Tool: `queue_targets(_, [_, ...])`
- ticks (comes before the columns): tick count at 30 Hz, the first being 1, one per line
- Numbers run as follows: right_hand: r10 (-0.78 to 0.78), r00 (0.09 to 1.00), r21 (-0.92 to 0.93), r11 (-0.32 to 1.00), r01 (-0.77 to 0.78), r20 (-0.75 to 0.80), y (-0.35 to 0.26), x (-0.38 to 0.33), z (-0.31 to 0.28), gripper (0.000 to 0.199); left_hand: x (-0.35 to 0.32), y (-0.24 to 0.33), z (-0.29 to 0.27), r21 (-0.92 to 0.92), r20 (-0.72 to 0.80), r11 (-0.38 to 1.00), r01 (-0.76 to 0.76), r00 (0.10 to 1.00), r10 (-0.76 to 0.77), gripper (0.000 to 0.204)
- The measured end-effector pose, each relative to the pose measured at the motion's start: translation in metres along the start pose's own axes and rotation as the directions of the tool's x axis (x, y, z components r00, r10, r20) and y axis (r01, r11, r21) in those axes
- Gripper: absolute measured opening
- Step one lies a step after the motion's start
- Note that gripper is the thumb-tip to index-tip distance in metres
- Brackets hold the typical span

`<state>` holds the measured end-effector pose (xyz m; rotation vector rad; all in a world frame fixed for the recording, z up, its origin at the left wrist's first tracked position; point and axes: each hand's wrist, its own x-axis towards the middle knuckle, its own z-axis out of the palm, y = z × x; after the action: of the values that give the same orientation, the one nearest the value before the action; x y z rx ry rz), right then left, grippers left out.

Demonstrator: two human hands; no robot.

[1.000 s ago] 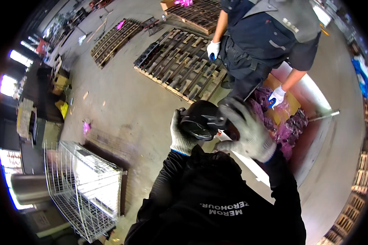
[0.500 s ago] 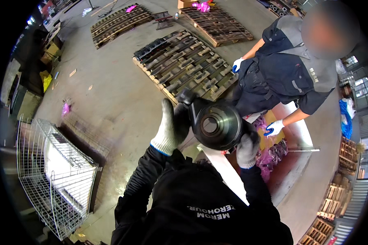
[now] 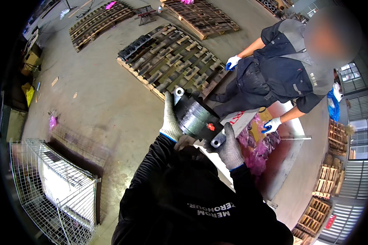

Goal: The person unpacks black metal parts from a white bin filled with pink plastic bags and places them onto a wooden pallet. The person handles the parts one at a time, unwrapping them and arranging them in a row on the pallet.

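Note:
Between my two hands I hold a black cylindrical metal part (image 3: 197, 118) with an ear at each end, each pierced by a bright-rimmed hole. A small red plug sits on its side. My left hand (image 3: 170, 121), in a pale knit glove, is closed on the left ear. Gripping the lower right ear is my right hand (image 3: 230, 150), in a grey glove. Beyond it stands a box (image 3: 288, 143) holding pink plastic wrap (image 3: 255, 153). A co-worker (image 3: 274, 73) faces me, one gloved hand (image 3: 271, 125) over that box.
A wooden pallet (image 3: 171, 61) bearing dark bars lies ahead. Two more pallets (image 3: 100, 22) (image 3: 202, 16) are farther back. At left stands a wire cage (image 3: 53, 188). Stacked pallets (image 3: 315, 214) line the right side. Pink plastic scraps (image 3: 53, 121) lie on the floor.
The black part has turned in my hands: its open round end faced me, and now its side with the red plug shows. My view has shifted slightly to the right.

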<state>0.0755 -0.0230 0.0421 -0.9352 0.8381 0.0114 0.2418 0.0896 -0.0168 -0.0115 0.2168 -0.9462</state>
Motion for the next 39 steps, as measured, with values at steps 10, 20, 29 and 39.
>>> queue_targets(10, [0.146, 0.987, 0.039, 0.988, -0.149, 0.066, -0.016, 0.072, -0.004, 0.08, 0.047, 0.036, -0.021, 0.045, 0.002, 0.998, -0.049, 0.999, 0.049, 0.073])
queue_targets(20, [0.245, 0.953, 0.234, 0.93, -0.283, 0.181, -0.063, 0.169, -0.017, 0.079, 0.105, 0.058, 0.032, 0.069, -0.04, 0.976, -0.204, 0.977, 0.207, 0.075])
queue_targets(29, [0.241, 0.955, 0.194, 0.942, -0.274, 0.175, -0.105, 0.198, -0.011, 0.071, 0.146, 0.063, 0.032, 0.1, -0.07, 0.958, -0.271, 0.958, 0.278, 0.079])
queue_targets(39, [0.071, 0.972, 0.029, 0.996, -0.08, 0.226, -0.127, 0.182, 0.0, 0.072, 0.189, 0.076, 0.023, 0.133, -0.064, 0.983, -0.126, 0.989, 0.136, 0.074])
